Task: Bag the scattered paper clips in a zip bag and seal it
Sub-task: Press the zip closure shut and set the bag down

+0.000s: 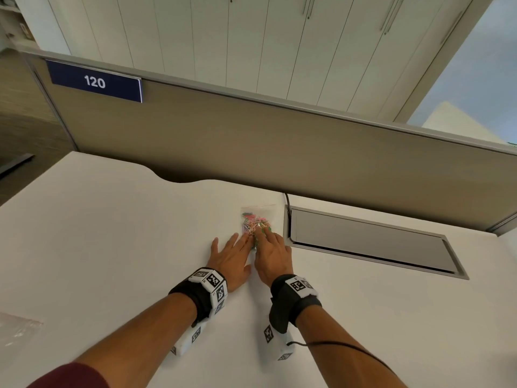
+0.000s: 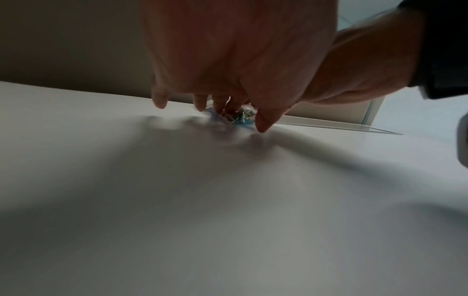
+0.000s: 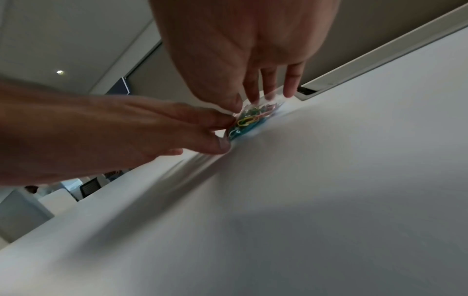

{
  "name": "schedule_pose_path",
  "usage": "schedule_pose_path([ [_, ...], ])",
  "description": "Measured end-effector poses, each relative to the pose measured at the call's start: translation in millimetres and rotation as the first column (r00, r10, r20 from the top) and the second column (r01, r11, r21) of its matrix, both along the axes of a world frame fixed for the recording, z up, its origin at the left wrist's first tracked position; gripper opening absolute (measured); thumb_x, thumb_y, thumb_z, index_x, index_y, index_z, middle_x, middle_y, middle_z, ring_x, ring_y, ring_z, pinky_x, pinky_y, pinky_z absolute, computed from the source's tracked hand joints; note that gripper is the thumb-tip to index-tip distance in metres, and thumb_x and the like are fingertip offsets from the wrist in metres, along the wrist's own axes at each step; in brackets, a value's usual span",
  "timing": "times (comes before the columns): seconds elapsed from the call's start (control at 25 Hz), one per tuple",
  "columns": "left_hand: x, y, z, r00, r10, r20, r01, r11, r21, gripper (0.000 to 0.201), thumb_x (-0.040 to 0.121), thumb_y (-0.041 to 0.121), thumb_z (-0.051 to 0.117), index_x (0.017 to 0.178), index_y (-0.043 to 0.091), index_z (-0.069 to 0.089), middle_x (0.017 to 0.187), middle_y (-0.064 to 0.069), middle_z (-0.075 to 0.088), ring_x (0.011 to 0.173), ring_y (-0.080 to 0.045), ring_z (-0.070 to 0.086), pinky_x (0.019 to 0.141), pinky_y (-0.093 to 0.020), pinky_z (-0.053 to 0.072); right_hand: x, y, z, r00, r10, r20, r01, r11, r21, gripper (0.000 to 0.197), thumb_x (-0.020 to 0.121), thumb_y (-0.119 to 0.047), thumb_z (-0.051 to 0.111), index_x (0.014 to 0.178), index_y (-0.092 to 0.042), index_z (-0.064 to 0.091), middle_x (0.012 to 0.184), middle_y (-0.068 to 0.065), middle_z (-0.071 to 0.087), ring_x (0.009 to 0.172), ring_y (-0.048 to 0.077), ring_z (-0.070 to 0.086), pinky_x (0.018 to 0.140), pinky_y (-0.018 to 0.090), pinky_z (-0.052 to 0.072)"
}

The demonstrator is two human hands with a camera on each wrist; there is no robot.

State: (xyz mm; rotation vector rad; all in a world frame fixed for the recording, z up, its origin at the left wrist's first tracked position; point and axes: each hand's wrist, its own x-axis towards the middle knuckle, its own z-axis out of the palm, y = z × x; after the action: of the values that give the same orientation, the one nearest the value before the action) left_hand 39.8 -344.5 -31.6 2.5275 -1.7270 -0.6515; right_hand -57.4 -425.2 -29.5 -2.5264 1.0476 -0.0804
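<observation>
The left hand (image 1: 230, 257) lies low over the table (image 1: 112, 247), fingers stretched out and spread, its fingertips touching the near left edge of the zip bag (image 1: 258, 222). In the right wrist view the left thumb and forefinger look pressed together on that edge of the bag, though blur makes the grip hard to judge. The right hand (image 1: 272, 254) sits just beside the left, fingers straight and a little apart, their tips pressing down on top of the bag.

The bag is clear plastic and lies flat on the table between the two hands and the far partition. The paper clips (image 3: 249, 120), green, pink, yellow and blue, are bunched inside it. Whether its zip is closed cannot be told.

The table is white. Just right of the bag a grey cable flap (image 1: 372, 242) is set into its surface. Another clear plastic bag (image 1: 16, 329) lies at the near left edge. A brown partition (image 1: 279, 141) stands behind the table and carries a blue sign (image 1: 95, 82) reading 120. Behind it are pale cabinet doors (image 1: 251, 37).
</observation>
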Motion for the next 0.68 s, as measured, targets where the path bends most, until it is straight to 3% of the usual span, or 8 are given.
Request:
schedule_pose_path([
  [0.04, 8.0, -22.9, 18.9, 0.998, -0.021, 0.056, 0.023, 0.999, -0.049, 0.069, 0.1, 0.04, 0.036, 0.155, 0.024, -0.002, 0.166, 0.005, -0.002, 0.153, -0.023, -0.001, 0.121, -0.057, 0.002, 3.9, -18.7, 17.8, 0.998, -0.046, 0.051, 0.048, 0.998, -0.035, 0.055, 0.094, -0.016, 0.046, 0.145, -0.019, 0.028, 0.155, 0.008, 0.028, 0.14, 0.032, 0.027, 0.11, 0.051, 0.029],
  [0.24, 11.0, -26.1, 13.1, 0.999, 0.01, 0.048, -0.007, 0.998, -0.065, 0.073, 0.096, 0.049, 0.04, 0.155, 0.027, 0.001, 0.166, 0.003, -0.004, 0.153, -0.025, -0.003, 0.122, -0.053, 0.005, 8.2, -32.1, 11.8, 0.986, -0.163, -0.017, 0.164, 0.985, 0.048, 0.035, 0.095, -0.023, 0.042, 0.129, -0.014, 0.043, 0.136, 0.009, 0.05, 0.124, 0.031, 0.046, 0.104, 0.05, 0.037],
  [0.36, 4.4, -20.0, 6.6, 0.997, -0.059, 0.047, 0.061, 0.998, -0.032, 0.071, 0.096, 0.046, 0.04, 0.155, 0.03, 0.003, 0.166, 0.005, -0.003, 0.153, -0.024, -0.002, 0.122, -0.055, 0.003, 8.2, -32.0, 5.6, 0.976, -0.175, -0.132, 0.165, 0.983, -0.083, 0.037, 0.094, -0.027, 0.042, 0.128, -0.012, 0.044, 0.132, 0.011, 0.052, 0.121, 0.033, 0.045, 0.102, 0.047, 0.035],
  [0.44, 4.1, -20.3, 4.1, 0.997, -0.073, 0.033, 0.073, 0.997, -0.029, 0.071, 0.095, 0.044, 0.043, 0.154, 0.033, 0.006, 0.166, 0.006, -0.003, 0.153, -0.024, -0.002, 0.122, -0.055, 0.005, 8.4, -33.9, 4.3, 0.985, -0.137, -0.1, 0.121, 0.981, -0.153, 0.046, 0.092, -0.024, 0.046, 0.135, -0.012, 0.038, 0.138, 0.012, 0.046, 0.126, 0.032, 0.041, 0.103, 0.047, 0.035],
  [0.52, 3.9, -21.4, 2.8, 0.998, -0.07, 0.0, 0.07, 0.998, -0.002, 0.072, 0.093, 0.043, 0.047, 0.153, 0.036, 0.008, 0.166, 0.007, -0.005, 0.153, -0.026, -0.002, 0.121, -0.055, 0.008, 8.5, -39.9, 2.0, 0.997, -0.001, -0.082, -0.009, 0.992, -0.124, 0.055, 0.091, -0.021, 0.047, 0.143, -0.017, 0.028, 0.15, 0.008, 0.033, 0.137, 0.029, 0.032, 0.108, 0.048, 0.033],
  [0.6, 7.4, -23.6, 4.9, 0.996, -0.081, -0.026, 0.082, 0.996, 0.023, 0.074, 0.092, 0.042, 0.05, 0.153, 0.039, 0.007, 0.166, 0.007, -0.006, 0.153, -0.028, -0.003, 0.121, -0.055, 0.01, 8.8, -46.3, 0.6, 0.984, 0.057, -0.169, -0.07, 0.995, -0.07, 0.061, 0.094, -0.025, 0.045, 0.148, -0.02, 0.018, 0.157, 0.006, 0.021, 0.144, 0.027, 0.023, 0.112, 0.05, 0.028],
  [0.68, 9.4, -21.4, 8.0, 0.995, -0.086, -0.042, 0.087, 0.996, 0.004, 0.076, 0.092, 0.04, 0.053, 0.153, 0.039, 0.007, 0.166, 0.004, -0.006, 0.153, -0.028, -0.004, 0.122, -0.054, 0.009, 10.3, -48.8, -2.5, 0.972, 0.027, -0.232, -0.037, 0.998, -0.041, 0.065, 0.095, -0.03, 0.043, 0.15, -0.018, 0.011, 0.159, 0.008, 0.014, 0.146, 0.029, 0.017, 0.114, 0.051, 0.024],
])
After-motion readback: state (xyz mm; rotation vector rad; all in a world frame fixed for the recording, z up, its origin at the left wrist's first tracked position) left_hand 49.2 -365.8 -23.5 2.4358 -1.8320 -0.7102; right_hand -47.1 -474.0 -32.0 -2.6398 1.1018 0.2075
